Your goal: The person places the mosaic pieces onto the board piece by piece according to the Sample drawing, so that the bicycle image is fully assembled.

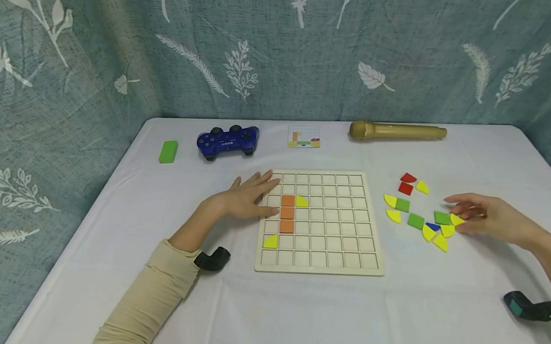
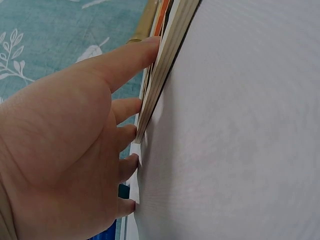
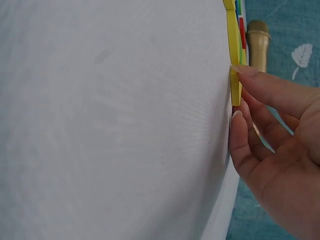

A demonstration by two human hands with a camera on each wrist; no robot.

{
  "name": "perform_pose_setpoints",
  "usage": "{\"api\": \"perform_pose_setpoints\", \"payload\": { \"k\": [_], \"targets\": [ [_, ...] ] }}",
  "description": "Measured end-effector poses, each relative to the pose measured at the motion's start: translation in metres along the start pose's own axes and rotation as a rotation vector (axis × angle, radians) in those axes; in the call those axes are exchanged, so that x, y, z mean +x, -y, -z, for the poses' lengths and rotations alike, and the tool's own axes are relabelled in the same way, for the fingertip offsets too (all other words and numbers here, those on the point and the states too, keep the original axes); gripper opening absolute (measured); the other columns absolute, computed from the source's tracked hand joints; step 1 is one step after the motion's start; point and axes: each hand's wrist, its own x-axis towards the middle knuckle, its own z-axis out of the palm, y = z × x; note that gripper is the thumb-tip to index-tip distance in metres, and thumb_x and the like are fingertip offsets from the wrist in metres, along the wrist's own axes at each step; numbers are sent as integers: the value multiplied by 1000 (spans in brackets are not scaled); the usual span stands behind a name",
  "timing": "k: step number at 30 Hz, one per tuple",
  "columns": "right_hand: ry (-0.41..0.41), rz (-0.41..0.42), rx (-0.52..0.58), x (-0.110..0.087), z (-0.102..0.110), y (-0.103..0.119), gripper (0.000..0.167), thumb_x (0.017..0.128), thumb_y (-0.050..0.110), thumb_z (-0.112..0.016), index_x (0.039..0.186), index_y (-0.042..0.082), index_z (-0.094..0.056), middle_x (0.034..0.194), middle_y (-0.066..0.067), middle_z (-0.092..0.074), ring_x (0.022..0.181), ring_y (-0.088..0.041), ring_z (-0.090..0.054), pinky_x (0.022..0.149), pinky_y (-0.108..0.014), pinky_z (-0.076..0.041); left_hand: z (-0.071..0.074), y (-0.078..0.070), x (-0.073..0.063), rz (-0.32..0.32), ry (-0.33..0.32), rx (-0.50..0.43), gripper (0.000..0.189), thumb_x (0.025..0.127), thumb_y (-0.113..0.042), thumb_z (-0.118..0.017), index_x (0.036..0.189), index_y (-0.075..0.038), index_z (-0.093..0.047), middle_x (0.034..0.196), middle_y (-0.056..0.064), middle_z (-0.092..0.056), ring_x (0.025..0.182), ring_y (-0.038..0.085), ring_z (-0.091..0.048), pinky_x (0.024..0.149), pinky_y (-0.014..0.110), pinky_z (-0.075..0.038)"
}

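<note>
A pale wooden grid board (image 1: 326, 228) lies on the white table. Three orange square tiles (image 1: 287, 213) stand in a column on it, with a yellow quarter-circle tile (image 1: 302, 201) beside the top one and another yellow tile (image 1: 270, 241) near its lower left corner. My left hand (image 1: 249, 196) rests with spread fingers on the board's left edge, thumb (image 2: 137, 57) at the rim. To the board's right, my right hand (image 1: 490, 218) pinches a yellow quarter-circle tile (image 3: 235, 89) between thumb and fingers, at the end of a loose group of tiles.
Green tiles (image 1: 416, 221), several yellow ones, a blue one (image 1: 432, 227) and red ones (image 1: 406, 188) lie right of the board. Behind it are a blue game controller (image 1: 228, 141), a pattern card (image 1: 304, 137) and a gold microphone (image 1: 397, 132). A green block (image 1: 168, 152) lies far left.
</note>
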Motion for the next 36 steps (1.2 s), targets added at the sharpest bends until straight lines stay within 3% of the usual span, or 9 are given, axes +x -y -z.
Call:
{"api": "perform_pose_setpoints", "payload": {
  "k": [8,16,24,30,36],
  "targets": [
    [-13,15,-12,0,-1,0,53,82,3,-74,130,-3,-52,99,-9,-56,81,-13,-52,70,-18,-47,0,-1,-1,3,3,2,79,96,-51,-49,155,-17,-10,159,5,3,143,28,6,108,57,10],
    [-20,-115,-28,0,2,3,48,91,14,-65,133,-3,-49,111,-20,-55,87,-27,-53,66,-23,-49,1,-1,-2,5,5,2,80,95,-52,-50,155,-18,-10,159,5,4,143,28,6,108,57,10],
    [-44,-215,53,3,8,12,63,94,43,-59,135,-4,-47,125,-24,-50,103,-32,-51,73,-21,-48,2,-2,-3,5,3,-1,80,95,-52,-50,155,-17,-10,159,5,4,143,28,7,108,57,11],
    [-58,-207,108,10,4,27,58,94,38,-59,136,0,-48,121,-21,-56,99,-26,-57,82,-34,-49,2,-2,-2,3,4,4,80,95,-52,-50,155,-17,-10,159,5,4,143,28,7,108,57,11],
    [-49,-185,202,21,-8,48,51,92,29,-65,132,1,-50,110,-14,-65,90,-18,-63,76,-19,-49,1,-2,-2,4,4,3,79,95,-52,-49,155,-18,-9,159,5,4,143,28,6,108,57,11]
  ]
}}
